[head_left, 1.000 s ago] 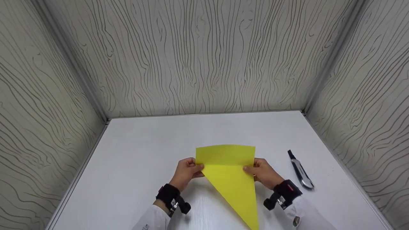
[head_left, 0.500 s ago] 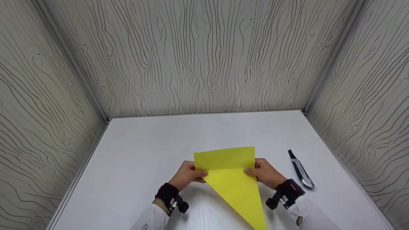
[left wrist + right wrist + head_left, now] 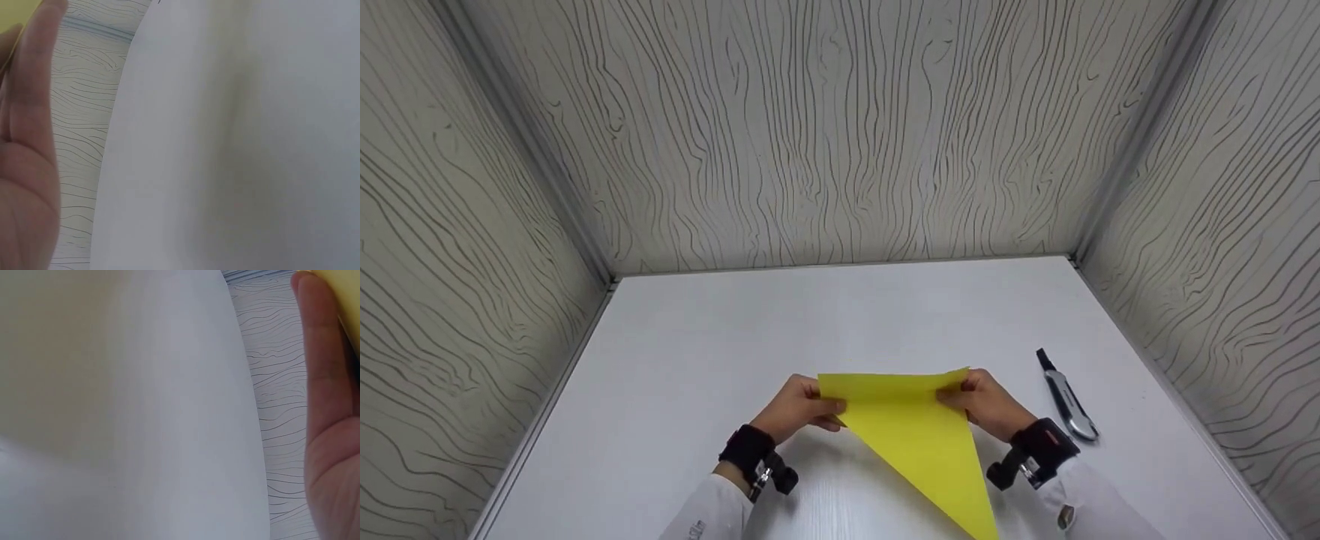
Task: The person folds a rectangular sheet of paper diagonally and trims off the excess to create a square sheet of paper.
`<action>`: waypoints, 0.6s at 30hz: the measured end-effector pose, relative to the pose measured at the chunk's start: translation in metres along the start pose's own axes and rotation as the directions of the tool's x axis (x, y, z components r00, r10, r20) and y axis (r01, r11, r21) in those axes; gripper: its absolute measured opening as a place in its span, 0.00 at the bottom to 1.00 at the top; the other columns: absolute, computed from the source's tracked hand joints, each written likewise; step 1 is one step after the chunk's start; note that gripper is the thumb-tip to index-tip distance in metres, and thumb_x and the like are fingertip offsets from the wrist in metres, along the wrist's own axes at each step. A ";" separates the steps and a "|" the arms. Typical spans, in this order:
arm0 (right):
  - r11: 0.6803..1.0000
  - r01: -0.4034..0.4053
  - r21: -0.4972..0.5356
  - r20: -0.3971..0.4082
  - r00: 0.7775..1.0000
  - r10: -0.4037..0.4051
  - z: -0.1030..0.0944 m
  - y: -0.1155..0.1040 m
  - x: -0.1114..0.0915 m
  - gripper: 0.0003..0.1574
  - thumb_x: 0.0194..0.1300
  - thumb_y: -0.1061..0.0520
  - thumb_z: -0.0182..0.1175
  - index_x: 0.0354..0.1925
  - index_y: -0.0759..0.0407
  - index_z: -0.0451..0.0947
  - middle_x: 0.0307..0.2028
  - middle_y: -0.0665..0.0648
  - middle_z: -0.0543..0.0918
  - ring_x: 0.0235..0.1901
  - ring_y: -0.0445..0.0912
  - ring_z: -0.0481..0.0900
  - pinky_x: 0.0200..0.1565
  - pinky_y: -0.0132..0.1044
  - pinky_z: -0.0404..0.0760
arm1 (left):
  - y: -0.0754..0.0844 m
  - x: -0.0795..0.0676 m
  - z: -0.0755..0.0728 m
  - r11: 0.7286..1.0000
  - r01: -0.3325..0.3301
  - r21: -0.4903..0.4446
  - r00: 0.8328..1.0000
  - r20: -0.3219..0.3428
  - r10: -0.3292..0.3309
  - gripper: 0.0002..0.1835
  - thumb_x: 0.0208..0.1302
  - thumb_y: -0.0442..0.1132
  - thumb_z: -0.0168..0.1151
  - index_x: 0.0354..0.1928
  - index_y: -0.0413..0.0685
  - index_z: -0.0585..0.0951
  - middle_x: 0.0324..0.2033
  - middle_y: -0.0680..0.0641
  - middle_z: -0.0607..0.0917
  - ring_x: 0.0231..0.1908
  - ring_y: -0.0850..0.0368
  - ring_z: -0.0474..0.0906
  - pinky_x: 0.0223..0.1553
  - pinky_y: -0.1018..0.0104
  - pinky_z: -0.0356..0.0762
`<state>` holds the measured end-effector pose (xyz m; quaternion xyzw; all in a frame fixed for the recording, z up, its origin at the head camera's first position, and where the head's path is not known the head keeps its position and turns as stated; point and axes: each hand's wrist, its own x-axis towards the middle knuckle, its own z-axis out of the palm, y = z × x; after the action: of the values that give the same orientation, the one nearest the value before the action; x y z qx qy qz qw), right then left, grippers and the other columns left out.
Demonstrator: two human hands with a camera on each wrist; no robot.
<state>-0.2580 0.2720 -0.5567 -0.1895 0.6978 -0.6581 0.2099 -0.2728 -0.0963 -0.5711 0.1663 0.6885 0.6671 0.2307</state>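
Yellow, thin, smooth paper, a sheet tapering to a long triangle, lies between five and six o'clock in the head view, held between two bare hands; its broad upper edge runs nearly level, its slanting left side narrows toward five o'clock, and its point reaches the bottom of the view. The left hand pinches the sheet's corner at ten o'clock, thumb on the upper face; the right hand pinches it at two o'clock, where the corner curls up around the thumb. Black, soft-looking wristbands carry small dark cameras; white fabric sleeves cover the forearms. Beneath spreads a smooth white table; on it, near the right hand at its two o'clock, lies a slim silver-and-black utility knife; at twelve o'clock rises a pale panel wall with dark, wavy wood-grain lines.
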 end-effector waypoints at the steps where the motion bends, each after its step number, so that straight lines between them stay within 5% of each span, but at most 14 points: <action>1: 1.000 0.002 0.001 0.003 1.000 -0.002 0.000 0.000 0.000 0.23 0.83 0.58 0.58 0.68 0.69 0.80 0.51 0.57 0.93 0.43 0.45 0.93 0.48 0.35 0.91 | 0.000 0.000 -0.001 1.000 -0.002 -0.006 1.000 0.006 0.002 0.13 0.74 0.34 0.70 0.57 0.40 0.90 0.48 0.40 0.94 0.42 0.46 0.95 0.43 0.61 0.92; 5: 1.000 0.027 0.012 0.021 0.999 -0.027 -0.001 0.000 -0.001 0.23 0.85 0.58 0.56 0.69 0.69 0.79 0.52 0.57 0.92 0.43 0.45 0.92 0.48 0.34 0.91 | 0.000 -0.001 -0.005 0.997 -0.016 -0.074 0.999 0.034 0.019 0.16 0.76 0.31 0.66 0.61 0.36 0.88 0.50 0.40 0.93 0.44 0.44 0.94 0.46 0.60 0.92; 10: 0.999 0.052 0.012 -0.020 0.998 -0.052 0.000 -0.002 0.001 0.21 0.85 0.59 0.56 0.64 0.71 0.82 0.50 0.55 0.92 0.42 0.44 0.92 0.47 0.33 0.90 | 0.000 -0.001 -0.008 0.988 -0.042 -0.150 0.997 0.065 0.053 0.17 0.76 0.28 0.63 0.63 0.30 0.85 0.50 0.43 0.92 0.42 0.54 0.94 0.48 0.61 0.91; 18: 0.991 0.133 0.025 -0.014 0.991 -0.132 0.001 -0.002 0.001 0.17 0.79 0.64 0.61 0.61 0.71 0.84 0.52 0.49 0.92 0.43 0.42 0.89 0.50 0.32 0.89 | 0.001 -0.003 -0.012 0.987 -0.076 -0.140 0.994 0.071 0.087 0.15 0.78 0.32 0.63 0.60 0.32 0.87 0.53 0.42 0.92 0.46 0.53 0.93 0.52 0.60 0.90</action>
<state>-0.2580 0.2705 -0.5552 -0.2286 0.6765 -0.6806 0.1638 -0.2771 -0.1081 -0.5697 0.2037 0.6243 0.7148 0.2405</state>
